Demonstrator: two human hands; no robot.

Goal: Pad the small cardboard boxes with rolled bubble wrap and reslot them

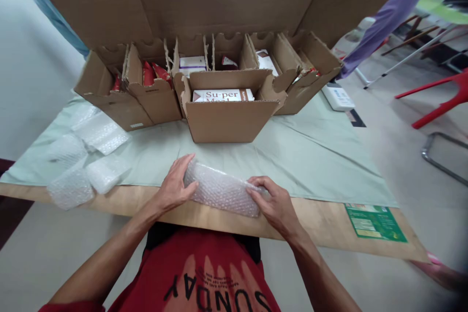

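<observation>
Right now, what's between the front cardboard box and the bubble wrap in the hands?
Just a stretch of pale green cloth between the front cardboard box and the held bubble wrap; the head view shows it.

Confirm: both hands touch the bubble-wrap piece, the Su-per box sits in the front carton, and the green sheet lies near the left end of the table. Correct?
No: the head view shows the green sheet near the right end of the table. Rest stands: left hand and right hand touch the bubble-wrap piece, Su-per box sits in the front carton.
</observation>
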